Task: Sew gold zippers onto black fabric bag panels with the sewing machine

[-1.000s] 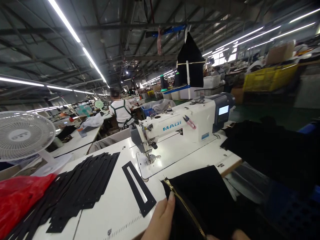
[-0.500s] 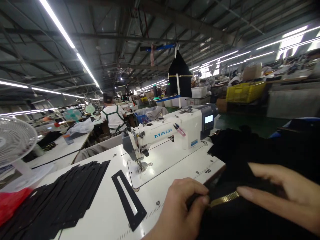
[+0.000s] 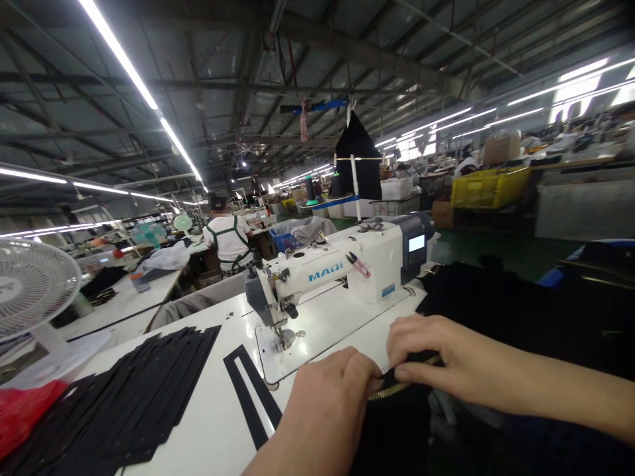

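Observation:
My left hand [image 3: 325, 410] and my right hand [image 3: 436, 354] are both pinched on a gold zipper [image 3: 389, 391] sewn into black fabric [image 3: 397, 430] at the table's near edge. The two hands meet over the zipper, fingertips almost touching. A white sewing machine [image 3: 337, 268] marked MAQI stands just behind them on the white table [image 3: 213, 410]. One black rectangular frame piece [image 3: 251, 390] lies flat on the table left of my left hand.
A stack of black cut strips [image 3: 129, 390] covers the table's left part, with red plastic [image 3: 22, 413] and a white fan [image 3: 30, 287] beyond. Dark fabric piles [image 3: 520, 311] lie to the right. Another person [image 3: 225, 231] sits at a far table. Pink snips [image 3: 360, 264] rest on the machine.
My right hand has come in from the right and closed on the zipper next to my left hand. Both hands with the fabric have moved up toward the machine.

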A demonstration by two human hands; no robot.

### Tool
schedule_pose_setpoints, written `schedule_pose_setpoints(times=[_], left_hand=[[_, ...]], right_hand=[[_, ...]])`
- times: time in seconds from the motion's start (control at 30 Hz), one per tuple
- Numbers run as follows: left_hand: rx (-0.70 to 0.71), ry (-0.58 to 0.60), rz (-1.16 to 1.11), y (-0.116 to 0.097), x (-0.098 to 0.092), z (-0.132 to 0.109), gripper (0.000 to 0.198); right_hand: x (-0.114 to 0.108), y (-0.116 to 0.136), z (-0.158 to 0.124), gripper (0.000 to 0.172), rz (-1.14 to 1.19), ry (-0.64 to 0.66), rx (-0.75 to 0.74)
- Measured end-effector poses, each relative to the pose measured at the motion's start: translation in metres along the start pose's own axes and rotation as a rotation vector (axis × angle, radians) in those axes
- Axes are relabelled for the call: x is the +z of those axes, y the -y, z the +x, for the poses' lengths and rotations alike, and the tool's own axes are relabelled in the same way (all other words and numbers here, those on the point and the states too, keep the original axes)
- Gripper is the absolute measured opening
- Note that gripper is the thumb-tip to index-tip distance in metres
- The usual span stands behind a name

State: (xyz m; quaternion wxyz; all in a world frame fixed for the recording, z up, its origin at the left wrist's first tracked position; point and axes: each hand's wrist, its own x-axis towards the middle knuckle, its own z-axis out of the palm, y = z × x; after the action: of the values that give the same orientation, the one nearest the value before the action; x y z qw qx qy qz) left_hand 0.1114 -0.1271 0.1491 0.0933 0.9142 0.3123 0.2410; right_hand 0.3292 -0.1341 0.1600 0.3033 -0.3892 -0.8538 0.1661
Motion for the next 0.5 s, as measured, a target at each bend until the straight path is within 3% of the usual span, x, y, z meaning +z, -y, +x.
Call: schedule_pose_setpoints(times=[0.07,0.13,0.2,0.3,0.43,0.5], left_hand=[[-0.152,-0.005,-0.131,0.001,-0.003,-0.009,0.009],[-0.334,0.008,-0.302,0.008,-0.005,-0.022,0.010],[-0.471,0.040,-0.536,0.020,-0.002,-0.035,0.023],[-0.579,0.095,-0.906,0.030,0.014,-0.041,0.041],[-0.662,0.070,-1.149,0.024,0.052,-0.029,0.051],[-0.718,0.081,-1.195,0.022,0.071,-0.029,0.051]], right_hand=[[0.006,0.002,0.006,0.019,0.087,0.099,0.057],[0.006,0.001,0.008,0.017,0.076,0.059,0.090],[0.000,-0.002,0.007,0.017,0.058,0.022,0.127],[-0.014,-0.012,0.007,0.022,0.046,0.089,0.182],[-0.031,-0.032,0.030,0.028,-0.302,0.120,-0.019],[-0.023,-0.042,0.054,0.025,-0.511,0.091,-0.157]])
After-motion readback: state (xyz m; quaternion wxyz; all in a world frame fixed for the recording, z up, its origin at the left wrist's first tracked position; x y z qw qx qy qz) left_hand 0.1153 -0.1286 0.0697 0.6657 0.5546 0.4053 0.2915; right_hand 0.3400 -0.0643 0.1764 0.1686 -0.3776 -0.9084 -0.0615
